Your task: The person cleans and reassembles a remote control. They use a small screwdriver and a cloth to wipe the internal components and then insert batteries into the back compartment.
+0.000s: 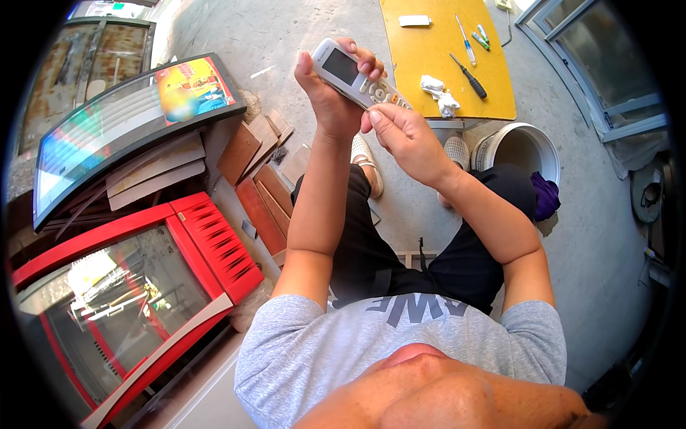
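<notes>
My left hand [337,96] is wrapped around a white remote control [355,80] with a dark display and rows of buttons, its thumb along one side and its fingers over the other. My right hand [409,139] pinches the remote's lower end between thumb and bent forefinger. Beyond the hands, on a yellow tabletop [446,61], lie a dark-handled screwdriver [471,80], a screwdriver with a clear and blue handle [467,44], two green batteries [481,39], a crumpled white tissue [441,95] and a small white rectangular piece [414,21].
A white bucket [486,150] with a purple cloth [546,196] at its side stands by my right knee. On the left are a red-framed glass cabinet [218,243], a black-framed glass door [136,114] and stacked wooden boards [261,207]. A window frame [607,86] is at the right.
</notes>
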Motion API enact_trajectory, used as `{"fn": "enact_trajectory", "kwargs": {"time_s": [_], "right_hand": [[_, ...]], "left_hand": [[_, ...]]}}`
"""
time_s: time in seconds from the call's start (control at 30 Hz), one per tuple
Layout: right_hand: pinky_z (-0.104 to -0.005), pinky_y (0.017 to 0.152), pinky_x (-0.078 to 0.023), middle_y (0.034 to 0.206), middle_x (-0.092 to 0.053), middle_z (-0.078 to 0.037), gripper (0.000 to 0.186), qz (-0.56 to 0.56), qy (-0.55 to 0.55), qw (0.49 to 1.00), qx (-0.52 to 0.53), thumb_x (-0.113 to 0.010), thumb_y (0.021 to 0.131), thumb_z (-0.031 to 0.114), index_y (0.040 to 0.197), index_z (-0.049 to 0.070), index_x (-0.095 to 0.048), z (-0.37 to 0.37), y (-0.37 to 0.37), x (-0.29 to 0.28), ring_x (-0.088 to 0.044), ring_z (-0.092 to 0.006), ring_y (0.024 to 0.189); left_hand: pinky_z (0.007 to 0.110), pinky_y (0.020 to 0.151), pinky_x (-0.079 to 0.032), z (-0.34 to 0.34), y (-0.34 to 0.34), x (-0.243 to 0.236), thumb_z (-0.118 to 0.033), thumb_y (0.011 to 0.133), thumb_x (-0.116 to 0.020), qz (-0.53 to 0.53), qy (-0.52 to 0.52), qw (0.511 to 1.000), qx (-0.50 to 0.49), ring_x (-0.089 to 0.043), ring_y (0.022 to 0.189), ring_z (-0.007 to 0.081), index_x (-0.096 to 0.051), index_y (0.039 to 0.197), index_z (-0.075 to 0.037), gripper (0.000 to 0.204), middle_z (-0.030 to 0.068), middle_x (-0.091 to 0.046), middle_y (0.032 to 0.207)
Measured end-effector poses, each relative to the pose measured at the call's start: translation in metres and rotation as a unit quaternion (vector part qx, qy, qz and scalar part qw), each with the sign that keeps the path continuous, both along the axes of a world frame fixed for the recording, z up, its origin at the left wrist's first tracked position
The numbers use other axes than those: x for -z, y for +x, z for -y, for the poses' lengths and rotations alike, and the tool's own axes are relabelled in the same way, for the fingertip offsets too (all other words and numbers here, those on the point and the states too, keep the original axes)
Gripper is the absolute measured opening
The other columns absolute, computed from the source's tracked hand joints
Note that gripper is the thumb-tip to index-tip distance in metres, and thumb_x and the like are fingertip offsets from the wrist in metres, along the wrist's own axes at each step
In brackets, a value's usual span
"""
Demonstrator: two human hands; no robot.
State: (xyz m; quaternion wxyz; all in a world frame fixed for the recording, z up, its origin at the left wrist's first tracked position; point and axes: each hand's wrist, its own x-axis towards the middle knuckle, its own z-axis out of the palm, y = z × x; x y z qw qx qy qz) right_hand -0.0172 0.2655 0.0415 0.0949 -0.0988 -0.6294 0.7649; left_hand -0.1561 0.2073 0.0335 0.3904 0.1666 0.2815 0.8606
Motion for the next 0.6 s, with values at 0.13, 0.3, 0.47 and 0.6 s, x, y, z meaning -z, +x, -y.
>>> {"fn": "enact_trajectory", "kwargs": {"time_s": [0.13,0.3,0.47,0.6], "right_hand": [[-0.0205,0.056,-0.031,0.066,-0.040,0.006,0.026,-0.026,0.060,0.998,0.018,-0.045,0.103,0.019,0.089,0.004,-0.060,0.001,-0.001,0.001,-0.035,-0.0040,0.061],[-0.0254,0.064,-0.043,0.070,-0.052,-0.004,0.022,-0.019,0.160,0.986,0.049,-0.048,0.102,0.016,0.091,0.002,-0.059,0.005,0.002,0.005,-0.050,-0.0129,0.066],[-0.0371,0.057,-0.047,0.072,-0.059,-0.016,0.015,-0.058,0.256,0.958,0.114,-0.052,0.098,0.015,0.093,0.003,-0.059,0.010,-0.001,0.008,-0.061,-0.0319,0.062],[-0.0375,0.064,-0.051,0.084,-0.064,-0.018,0.013,-0.066,0.337,0.930,0.130,-0.051,0.098,0.012,0.098,0.002,-0.060,0.012,0.000,0.006,-0.066,-0.0345,0.076]], "left_hand": [[0.033,0.071,-0.041,0.000,0.000,0.002,-0.076,0.085,-0.038,0.005,0.008,1.000,0.001,-0.048,0.073,0.0224,-0.054,0.092,-0.011,0.067,0.0072,-0.051,0.074],[0.033,0.070,-0.042,0.000,0.000,0.003,-0.075,0.085,-0.037,0.032,0.020,0.999,0.007,-0.048,0.073,0.0224,-0.053,0.092,-0.011,0.067,0.0076,-0.052,0.074],[0.033,0.068,-0.042,0.000,0.002,0.001,-0.074,0.084,-0.039,0.061,0.013,0.998,-0.009,-0.049,0.073,0.0228,-0.052,0.092,-0.011,0.065,0.0079,-0.052,0.075],[0.033,0.068,-0.043,0.000,0.002,-0.002,-0.073,0.085,-0.041,0.077,0.014,0.997,-0.026,-0.049,0.073,0.0228,-0.052,0.091,-0.011,0.064,0.0079,-0.051,0.074]]}}
